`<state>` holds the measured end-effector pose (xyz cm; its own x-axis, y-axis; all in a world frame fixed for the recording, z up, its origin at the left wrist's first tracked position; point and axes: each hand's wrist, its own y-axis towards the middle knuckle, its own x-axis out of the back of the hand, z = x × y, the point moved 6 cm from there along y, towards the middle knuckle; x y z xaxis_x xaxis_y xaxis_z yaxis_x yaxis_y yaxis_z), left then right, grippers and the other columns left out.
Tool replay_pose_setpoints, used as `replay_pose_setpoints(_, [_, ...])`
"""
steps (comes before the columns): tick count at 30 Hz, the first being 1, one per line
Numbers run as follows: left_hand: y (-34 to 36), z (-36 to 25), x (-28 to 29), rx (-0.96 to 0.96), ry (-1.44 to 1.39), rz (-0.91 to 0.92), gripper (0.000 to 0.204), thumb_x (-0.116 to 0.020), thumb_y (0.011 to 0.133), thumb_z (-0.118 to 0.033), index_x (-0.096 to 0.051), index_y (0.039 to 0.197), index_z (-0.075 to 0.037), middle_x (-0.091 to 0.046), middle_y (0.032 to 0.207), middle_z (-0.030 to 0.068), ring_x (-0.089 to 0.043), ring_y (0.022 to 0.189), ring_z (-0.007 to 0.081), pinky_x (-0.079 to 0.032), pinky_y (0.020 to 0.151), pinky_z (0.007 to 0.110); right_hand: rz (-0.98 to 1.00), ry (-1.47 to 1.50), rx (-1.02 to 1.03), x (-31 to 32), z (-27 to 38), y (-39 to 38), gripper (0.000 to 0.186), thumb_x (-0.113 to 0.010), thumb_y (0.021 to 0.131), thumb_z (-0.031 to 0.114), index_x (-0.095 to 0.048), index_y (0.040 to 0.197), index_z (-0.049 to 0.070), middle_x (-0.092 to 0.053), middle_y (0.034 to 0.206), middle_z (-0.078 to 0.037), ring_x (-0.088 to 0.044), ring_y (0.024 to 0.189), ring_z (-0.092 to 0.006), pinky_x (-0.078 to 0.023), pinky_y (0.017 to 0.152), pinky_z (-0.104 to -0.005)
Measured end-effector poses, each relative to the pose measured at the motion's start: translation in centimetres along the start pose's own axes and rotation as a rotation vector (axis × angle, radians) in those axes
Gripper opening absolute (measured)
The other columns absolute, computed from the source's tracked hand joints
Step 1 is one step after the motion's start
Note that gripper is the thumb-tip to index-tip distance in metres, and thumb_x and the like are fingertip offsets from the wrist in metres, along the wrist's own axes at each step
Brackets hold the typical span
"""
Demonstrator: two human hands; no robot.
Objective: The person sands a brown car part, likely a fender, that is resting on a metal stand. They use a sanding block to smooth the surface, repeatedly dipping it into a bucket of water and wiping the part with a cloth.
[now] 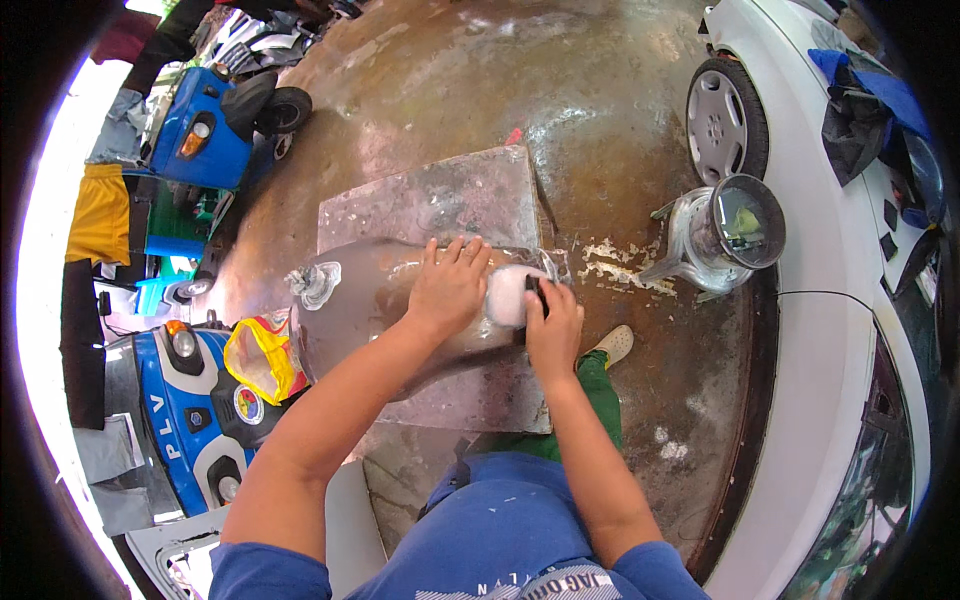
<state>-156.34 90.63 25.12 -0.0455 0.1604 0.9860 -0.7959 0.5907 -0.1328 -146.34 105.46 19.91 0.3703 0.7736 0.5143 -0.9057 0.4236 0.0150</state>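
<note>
A glossy grey-brown curved panel, shaped like a tank, (355, 305) lies across a worn, paint-spotted board (425, 193), with a silver fitting (312, 283) at its left end. My left hand (448, 285) rests flat on the panel's middle, fingers extended and slightly apart. My right hand (552, 330) grips a small black block (532, 296) on a pale white patch (505, 292) near the panel's right end.
A white car (830, 340) stands along the right. A metal stool-like stand with a dark round pan (745, 220) sits beside it. Blue three-wheelers or scooters (200, 130) and a yellow bag (260, 355) are at left. My shoe (615, 343) is on the stained floor.
</note>
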Motion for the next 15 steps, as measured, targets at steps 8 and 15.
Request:
replay_pose_setpoints(8, [0.1, 0.1, 0.3, -0.004, -0.029, -0.011, 0.049, -0.05, 0.107, -0.031, -0.055, 0.149, -0.006, -0.056, 0.155, 0.0134, -0.048, 0.146, 0.0318, -0.031, 0.121, 0.062, 0.056, 0.115, -0.159, 0.6, -1.9, 0.4, 0.038, -0.067, 0.1, 0.027, -0.071, 0.128, 0.001, -0.063, 0.136, -0.022, -0.058, 0.119, -0.042, -0.046, 0.105, -0.051])
replay_pose_setpoints(15, [-0.3, 0.3, -0.1, 0.0, -0.023, 0.004, 0.047, -0.05, 0.107, -0.03, -0.055, 0.149, -0.008, -0.055, 0.155, 0.0132, -0.048, 0.145, 0.0332, -0.031, 0.121, 0.062, 0.043, 0.025, -0.018, 1.4, 1.6, -4.1, 0.038, -0.067, 0.102, 0.029, -0.071, 0.127, 0.0, -0.065, 0.133, -0.021, -0.059, 0.119, -0.0405, -0.045, 0.106, -0.0484])
